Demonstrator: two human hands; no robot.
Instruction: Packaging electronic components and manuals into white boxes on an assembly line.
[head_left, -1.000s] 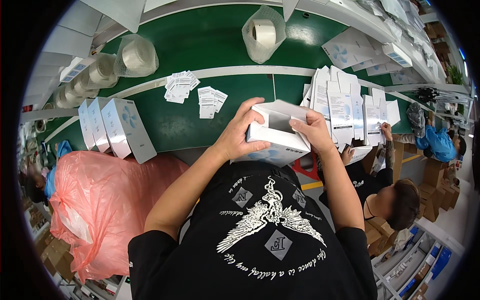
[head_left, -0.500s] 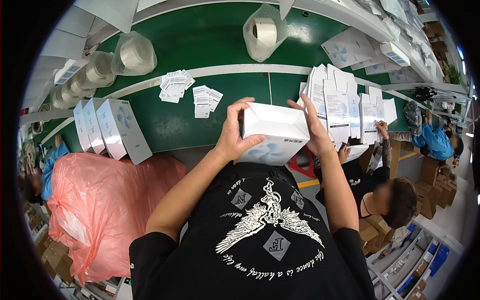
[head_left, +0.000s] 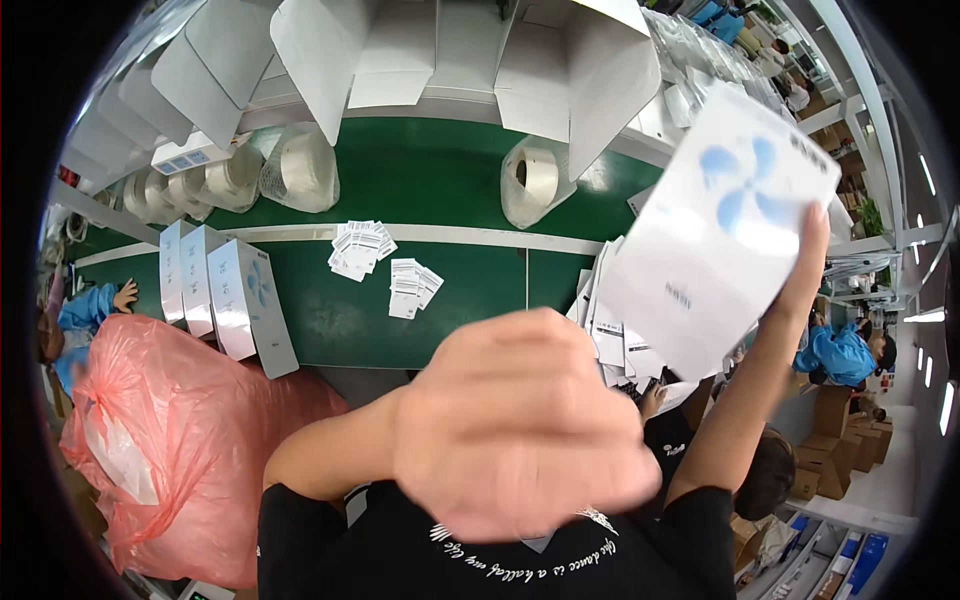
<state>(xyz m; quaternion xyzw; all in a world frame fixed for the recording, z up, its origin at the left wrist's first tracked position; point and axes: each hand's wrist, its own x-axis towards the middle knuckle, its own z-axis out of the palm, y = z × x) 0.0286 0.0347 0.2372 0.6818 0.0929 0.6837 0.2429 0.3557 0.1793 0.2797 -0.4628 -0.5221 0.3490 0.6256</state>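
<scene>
Across the upper middle of the frame a green work surface (head_left: 430, 180) is stretched, divided by a pale strip that runs from left to right. Along its far edge, at the top, flat white carton blanks (head_left: 330, 50) are hung or stacked in a row. At lower left a large pink plastic bag (head_left: 170, 430) is seen, bulging and crumpled. At the centre bottom the left hand (head_left: 520, 420) is raised very near the camera and is blurred; its back is turned to the lens, the fingers appear curled downward, and nothing is seen held in it. At upper right a white box (head_left: 715, 230), printed with a blue fan figure, is held up tilted and blurred. It is gripped by the right hand (head_left: 805, 270) at its right edge, the fingers (head_left: 812, 235) being laid along that edge while the rest of the hand is hidden behind the box. On the surface at left three upright white boxes (head_left: 235, 300) are stood side by side. Rolls of clear tape (head_left: 300, 170) are set at upper left and another roll (head_left: 535, 180) at centre. Two small heaps of printed leaflets (head_left: 385, 265) are laid between them. At far right another person in blue (head_left: 840, 350) is seen beside brown cartons (head_left: 830, 440).
</scene>
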